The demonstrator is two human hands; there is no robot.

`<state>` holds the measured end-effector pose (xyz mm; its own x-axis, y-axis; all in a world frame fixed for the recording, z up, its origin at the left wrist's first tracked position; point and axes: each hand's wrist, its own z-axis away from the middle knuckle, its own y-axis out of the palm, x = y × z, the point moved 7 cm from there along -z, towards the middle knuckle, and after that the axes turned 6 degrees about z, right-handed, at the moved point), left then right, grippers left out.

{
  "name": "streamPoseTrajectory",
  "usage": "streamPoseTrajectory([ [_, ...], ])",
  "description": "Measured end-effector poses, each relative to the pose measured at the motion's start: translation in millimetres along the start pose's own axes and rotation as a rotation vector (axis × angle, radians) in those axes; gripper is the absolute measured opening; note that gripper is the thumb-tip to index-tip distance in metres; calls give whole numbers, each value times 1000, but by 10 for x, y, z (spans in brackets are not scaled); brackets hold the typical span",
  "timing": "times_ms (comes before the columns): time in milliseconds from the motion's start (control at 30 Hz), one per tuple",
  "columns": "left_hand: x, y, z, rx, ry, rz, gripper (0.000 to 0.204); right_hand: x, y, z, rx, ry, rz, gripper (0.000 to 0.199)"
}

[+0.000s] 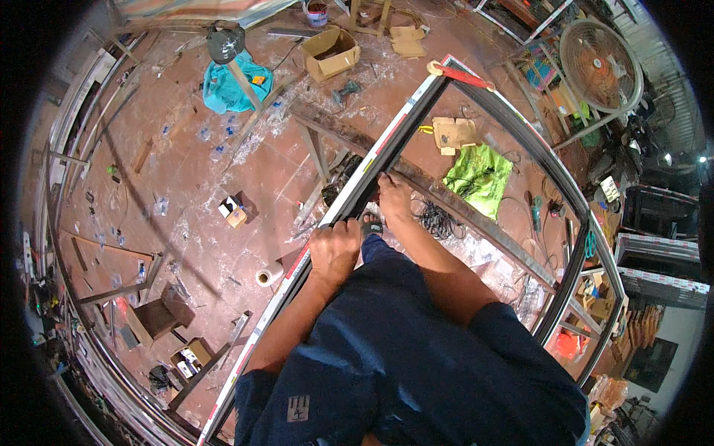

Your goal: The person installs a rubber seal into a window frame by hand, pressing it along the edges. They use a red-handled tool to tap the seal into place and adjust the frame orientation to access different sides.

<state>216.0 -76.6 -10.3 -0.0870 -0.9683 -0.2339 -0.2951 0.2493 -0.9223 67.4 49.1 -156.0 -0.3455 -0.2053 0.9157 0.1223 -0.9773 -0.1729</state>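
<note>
A large frame [416,103], black with white and red film along its outer side, slants across the view in front of me. My left hand [335,249] is closed over its near-left bar, knuckles up. Farther along the same bar, my right hand [394,198] has its fingers bent against the black inner edge. Whether a thin strip lies under those fingers is hidden. On the far corner rests a red bar-like thing [465,76] with pale ends. Beneath the frame runs a rusty metal beam [476,211].
Inside the frame's opening, a lime-green bag [482,181], flattened cardboard [454,134] and black cables [440,220] lie on the floor. To the left are a small box [233,215] and a white roll [264,277]. A cardboard box [331,56] and a big fan [599,65] stand farther off.
</note>
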Motion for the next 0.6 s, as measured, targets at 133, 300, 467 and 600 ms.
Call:
streamPoseTrajectory([
  [133,30,40,39,16,-22,-5,17,26,65,93,-44,-13,11,33],
  [300,-37,-6,-36,15,-9,-32,15,-225,20,48,-18,8,59,37],
  [467,47,-124,11,-16,-171,204,9,-122,102,28,19,-76,175,35],
  [600,150,-284,387,72,-543,719,28,-40,89,100,86,-9,-28,28],
])
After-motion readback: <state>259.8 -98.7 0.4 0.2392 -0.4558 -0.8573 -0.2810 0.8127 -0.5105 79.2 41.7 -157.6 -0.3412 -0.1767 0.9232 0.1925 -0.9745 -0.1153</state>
